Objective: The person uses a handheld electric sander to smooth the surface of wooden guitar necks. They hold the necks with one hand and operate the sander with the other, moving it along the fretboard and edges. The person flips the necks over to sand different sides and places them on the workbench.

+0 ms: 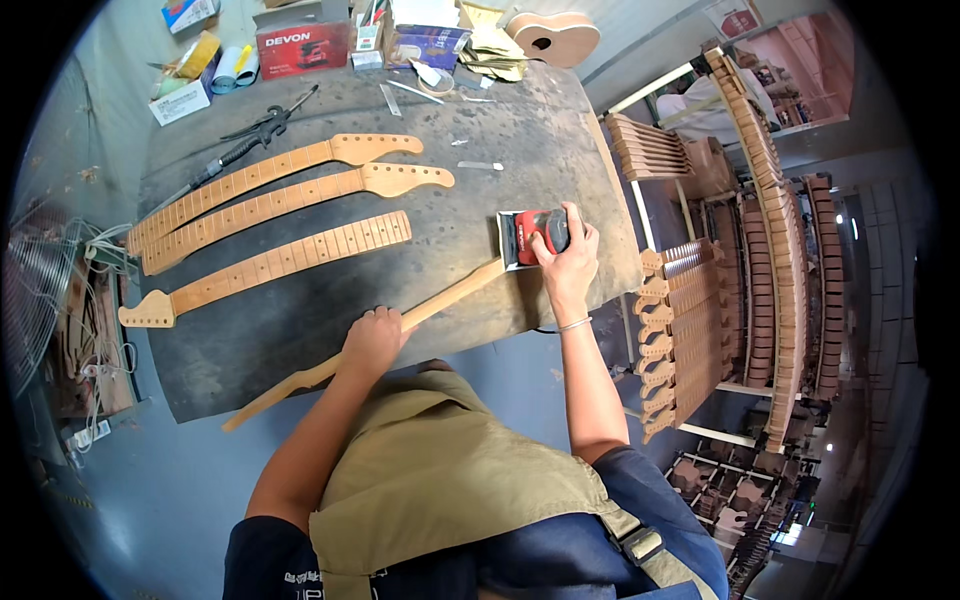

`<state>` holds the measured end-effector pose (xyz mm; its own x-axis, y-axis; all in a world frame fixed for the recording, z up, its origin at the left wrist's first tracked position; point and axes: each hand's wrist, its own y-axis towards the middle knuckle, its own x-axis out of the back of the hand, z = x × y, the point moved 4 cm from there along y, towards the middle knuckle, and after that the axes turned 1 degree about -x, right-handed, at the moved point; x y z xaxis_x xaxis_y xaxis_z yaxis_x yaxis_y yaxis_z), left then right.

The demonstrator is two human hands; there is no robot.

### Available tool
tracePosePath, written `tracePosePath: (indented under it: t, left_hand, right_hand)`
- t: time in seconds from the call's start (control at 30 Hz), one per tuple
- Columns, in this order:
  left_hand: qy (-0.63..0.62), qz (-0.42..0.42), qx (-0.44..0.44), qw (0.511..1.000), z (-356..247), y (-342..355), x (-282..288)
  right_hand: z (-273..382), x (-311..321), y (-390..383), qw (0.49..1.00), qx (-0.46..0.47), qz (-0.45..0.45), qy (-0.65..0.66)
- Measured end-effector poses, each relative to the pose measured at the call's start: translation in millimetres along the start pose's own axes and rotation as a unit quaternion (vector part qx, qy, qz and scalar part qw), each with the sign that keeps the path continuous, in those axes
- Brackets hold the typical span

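My left hand [374, 342] is wrapped round the middle of a pale wooden guitar neck [452, 297], which lies slanted along the near edge of the workbench, its headstock end jutting past the edge at the lower left. In my right hand [572, 262] is a red and black electric sander [535, 237], gripped from above. Its pad is at the right end of that neck; whether the two touch is hard to tell. Farther back on the left lie three more necks with frets: two side by side [280, 207], headstocks to the right, and one [290, 258] turned the other way.
The dark workbench [500, 115] carries an air blow gun [262, 132] at the far left. Boxes [303, 42], tape [437, 85] and a small guitar body [553, 38] line its back. Right of the bench, a rack [690, 325] holds many necks; a wire-guarded fan [45, 285] stands left.
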<state>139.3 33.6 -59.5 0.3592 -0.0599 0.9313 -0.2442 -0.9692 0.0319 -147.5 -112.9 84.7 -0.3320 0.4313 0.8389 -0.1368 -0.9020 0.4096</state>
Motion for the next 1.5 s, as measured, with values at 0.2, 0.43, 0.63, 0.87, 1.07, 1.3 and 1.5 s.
tracePosePath:
  t: [0.2,0.43,0.63,0.87,1.07,1.3,1.5]
  left_hand:
    - [-0.006,0.029,0.002,1.000,5.9,2.3,-2.7]
    - [-0.028,-0.004,0.004,1.000,7.5,2.4,-4.2]
    - [-0.027,-0.010,0.001,1.000,7.4,2.4,-3.7]
    - [0.011,0.043,0.015,0.999,7.5,5.2,-3.3]
    - [0.021,0.033,0.023,0.999,0.9,8.3,10.5]
    - [0.051,0.088,0.018,0.995,6.2,8.9,12.2]
    - [0.090,0.067,0.004,0.994,3.4,10.5,14.3]
  right_hand:
    - [34.5,-3.8,-22.1,0.999,0.038,0.014,0.033]
    - [28.2,-1.9,-20.9,0.999,0.040,0.011,0.031]
    - [27.5,-0.9,-21.0,0.999,0.033,-0.004,0.023]
    - [27.7,2.8,-25.8,0.998,0.043,0.029,0.032]
    - [11.2,9.1,-12.0,0.999,0.003,0.041,0.005]
    - [91.7,30.0,-120.7,0.970,0.079,0.183,0.141]
    - [34.1,18.5,-56.1,0.985,0.042,0.078,0.147]
